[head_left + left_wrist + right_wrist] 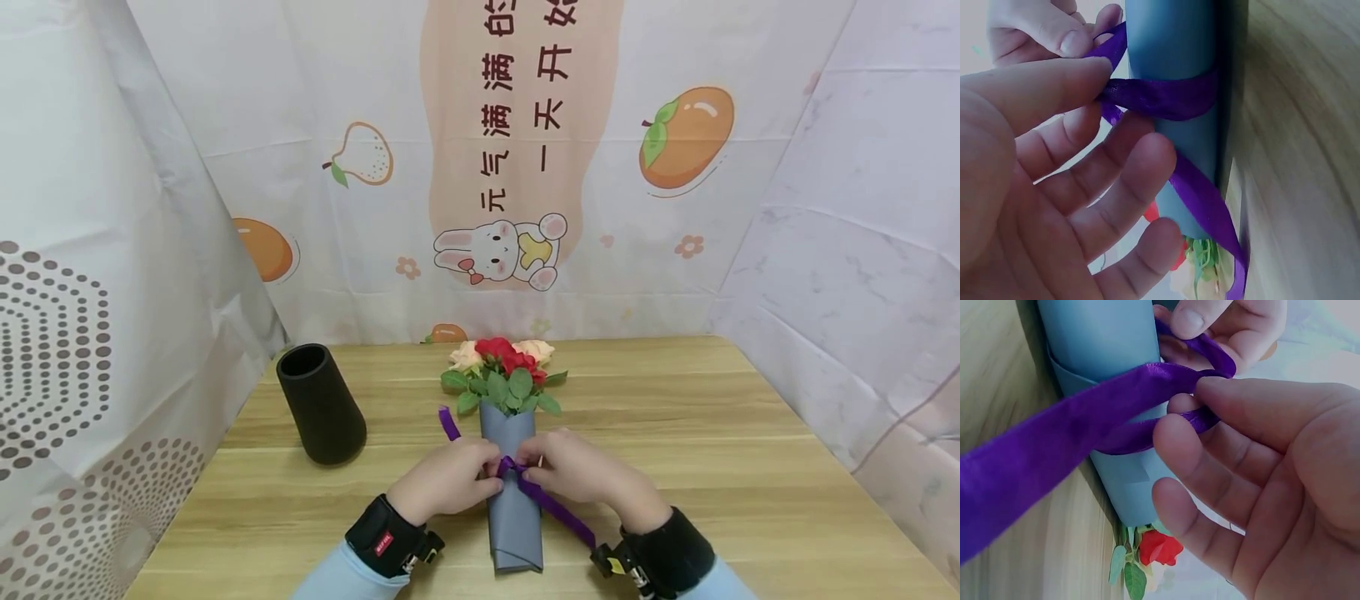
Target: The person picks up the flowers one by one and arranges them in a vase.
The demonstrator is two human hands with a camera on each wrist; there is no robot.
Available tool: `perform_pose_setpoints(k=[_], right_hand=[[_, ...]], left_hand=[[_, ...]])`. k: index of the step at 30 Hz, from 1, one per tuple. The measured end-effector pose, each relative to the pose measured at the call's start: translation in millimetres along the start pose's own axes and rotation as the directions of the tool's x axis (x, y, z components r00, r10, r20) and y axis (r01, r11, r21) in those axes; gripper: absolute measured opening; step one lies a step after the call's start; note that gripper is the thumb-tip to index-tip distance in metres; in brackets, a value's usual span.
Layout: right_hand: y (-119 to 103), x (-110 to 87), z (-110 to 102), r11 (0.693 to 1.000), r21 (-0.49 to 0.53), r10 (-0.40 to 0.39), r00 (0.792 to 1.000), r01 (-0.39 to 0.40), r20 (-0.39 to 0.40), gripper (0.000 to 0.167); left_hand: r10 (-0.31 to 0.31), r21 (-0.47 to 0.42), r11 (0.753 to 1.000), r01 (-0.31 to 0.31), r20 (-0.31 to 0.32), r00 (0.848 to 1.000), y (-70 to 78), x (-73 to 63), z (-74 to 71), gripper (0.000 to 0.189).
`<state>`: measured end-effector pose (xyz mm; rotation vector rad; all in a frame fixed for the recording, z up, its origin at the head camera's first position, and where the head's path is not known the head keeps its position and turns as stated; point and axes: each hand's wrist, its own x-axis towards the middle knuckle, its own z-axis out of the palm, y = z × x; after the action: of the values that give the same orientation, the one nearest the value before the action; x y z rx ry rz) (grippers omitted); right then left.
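Left hand point(448, 477) and right hand point(585, 477) each pinch a purple ribbon point(557, 508) looped around a rose bouquet point(508, 429).

Between the hands, the bouquet lies flat on the wood-grain tabletop point(712, 450), its long axis running almost straight away from the person: red roses point(510, 357) and leaves point toward the printed curtain point(322, 242), the grey-blue wrapping paper point(516, 521)'s folded end toward the person. One ribbon tail slants near right, the other far left.

On the table point(735, 467), container point(324, 417) left of bouquet point(510, 429).
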<state>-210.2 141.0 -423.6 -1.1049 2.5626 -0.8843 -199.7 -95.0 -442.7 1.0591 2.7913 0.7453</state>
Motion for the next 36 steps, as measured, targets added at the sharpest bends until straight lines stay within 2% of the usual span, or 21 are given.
perform_pose_setpoints(k=[6, 12, 15, 18, 22, 24, 29, 32, 36], right_hand=[[7, -4.7, -6, 0.998, 0.062, 0.007, 1.0, -0.006, -0.014, 0.013], [14, -10.1, -14, 0.999, 0.027, 0.02, 0.999, -0.019, -0.04, 0.016], [17, -12.1, -16, 0.999, 0.015, 0.035, 0.998, -0.034, -0.054, 0.017], [18, -12.8, -18, 0.999, 0.013, 0.032, 0.997, -0.031, -0.064, 0.017], [15, -12.4, -20, 1.0, 0.012, 0.017, 0.997, -0.016, -0.078, 0.015], [13, -12.0, -20, 1.0, 0.015, 0.014, 0.996, -0.012, -0.086, 0.014], [9, -11.1, -20, 0.998, 0.061, 0.016, 0.996, -0.01, -0.088, 0.011], [8, -11.1, -19, 0.996, 0.09, 0.01, 0.996, -0.002, -0.087, 0.01], [11, -11.9, -19, 0.995, 0.1, -0.007, 0.994, 0.018, -0.105, 0.014]], left_hand=[[-0.016, 0.013, 1.0, 0.017, -0.082, 0.997, -3.9, -3.3, -6.3, 0.036], [-0.022, 0.08, 0.996, 0.033, -0.126, 0.992, -9.3, -5.7, -12.4, 0.042], [-0.048, 0.123, 0.99, 0.066, -0.142, 0.989, -9.3, -6.6, -14.4, 0.039], [-0.057, 0.125, 0.989, 0.078, -0.162, 0.985, -9.7, -6.3, -15.0, 0.035], [-0.049, 0.052, 0.997, 0.06, -0.188, 0.981, -9.6, -5.0, -14.3, 0.016], [-0.064, -0.032, 0.998, 0.059, -0.181, 0.981, -7.8, -4.7, -14.1, 0.01], [-0.094, -0.239, 0.97, 0.055, -0.154, 0.984, -2.4, -3.9, -13.2, 0.011], [-0.093, -0.292, 0.955, 0.045, -0.155, 0.984, -0.2, -3.5, -13.4, 0.013], [-0.115, -0.34, 0.938, 0.061, -0.141, 0.983, -0.6, -4.0, -15.5, 0.013]])
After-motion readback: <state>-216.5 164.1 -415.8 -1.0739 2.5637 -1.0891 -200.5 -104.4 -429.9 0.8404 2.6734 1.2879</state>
